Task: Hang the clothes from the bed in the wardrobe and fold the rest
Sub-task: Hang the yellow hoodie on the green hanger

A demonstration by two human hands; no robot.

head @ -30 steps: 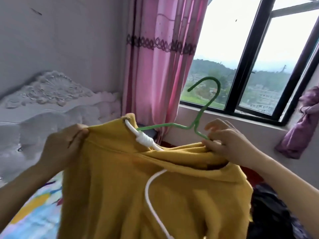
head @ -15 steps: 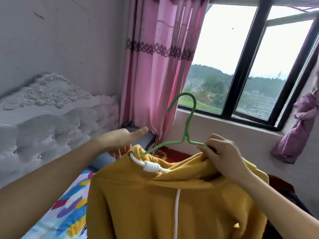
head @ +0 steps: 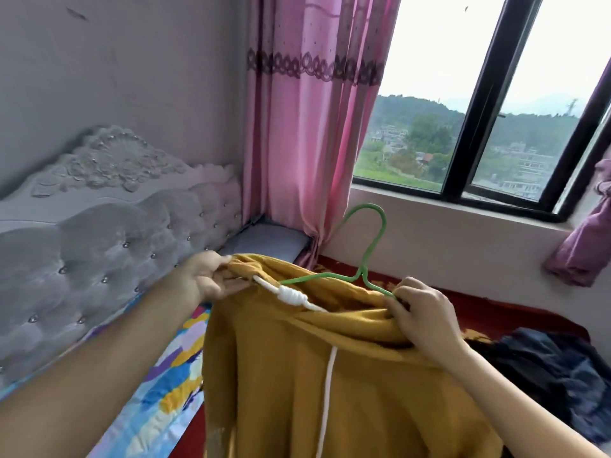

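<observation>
The mustard hoodie (head: 330, 375) hangs before you above the bed (head: 172, 385), with the green hanger (head: 362, 271) in its neck and the hook upright. Your left hand (head: 205, 279) pinches the collar's edge. Your right hand (head: 423, 319) grips fabric and hanger arm together. Dark clothes (head: 545, 368) lie just beyond.

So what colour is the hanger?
The hanger is green, clearest in the head view.

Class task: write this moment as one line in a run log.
state: yellow hoodie partly on green hanger | left hand: grips hoodie neckline | right hand: grips hanger arm with fabric | hook: free
</observation>
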